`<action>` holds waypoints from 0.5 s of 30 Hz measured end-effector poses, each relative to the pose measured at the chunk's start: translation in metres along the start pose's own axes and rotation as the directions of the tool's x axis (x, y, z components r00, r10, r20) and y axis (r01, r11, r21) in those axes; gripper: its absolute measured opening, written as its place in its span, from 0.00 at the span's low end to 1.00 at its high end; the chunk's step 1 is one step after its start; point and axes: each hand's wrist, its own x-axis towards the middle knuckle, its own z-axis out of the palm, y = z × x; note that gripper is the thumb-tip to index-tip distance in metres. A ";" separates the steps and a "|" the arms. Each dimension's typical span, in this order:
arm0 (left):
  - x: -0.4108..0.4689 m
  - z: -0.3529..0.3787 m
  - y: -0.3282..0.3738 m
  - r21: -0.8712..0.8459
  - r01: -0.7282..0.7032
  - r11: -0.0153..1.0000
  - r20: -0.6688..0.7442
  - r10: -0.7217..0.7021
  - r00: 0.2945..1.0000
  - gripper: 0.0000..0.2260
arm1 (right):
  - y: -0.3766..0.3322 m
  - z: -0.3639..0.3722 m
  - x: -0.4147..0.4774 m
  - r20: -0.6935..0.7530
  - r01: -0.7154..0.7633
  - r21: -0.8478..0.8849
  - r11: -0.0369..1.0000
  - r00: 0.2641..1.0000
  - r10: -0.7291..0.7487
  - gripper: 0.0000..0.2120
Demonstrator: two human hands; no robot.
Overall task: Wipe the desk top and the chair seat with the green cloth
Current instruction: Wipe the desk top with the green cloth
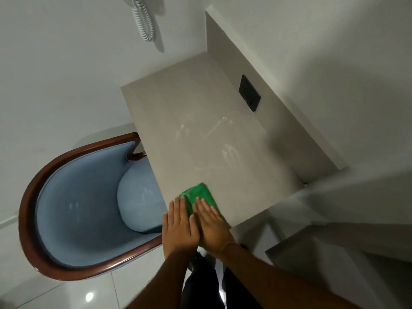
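While both press flat, I note left hand (179,224) and right hand (213,227) splayed wide on the green cloth (199,195) at the counter (200,121) near edge; chair seat (139,195) beside.

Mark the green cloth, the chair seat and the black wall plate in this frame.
green cloth (198,195), head view, on its bare far half beyond the fingertips.
chair seat (138,197), head view, middle of the blue cushion.
black wall plate (249,93), head view, centre of its face.
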 end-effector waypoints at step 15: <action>0.070 0.039 0.003 -0.221 0.159 0.962 -0.195 -0.204 0.959 0.31 | 0.025 -0.033 0.128 -0.057 0.082 -0.302 0.950 0.993 -0.104 0.32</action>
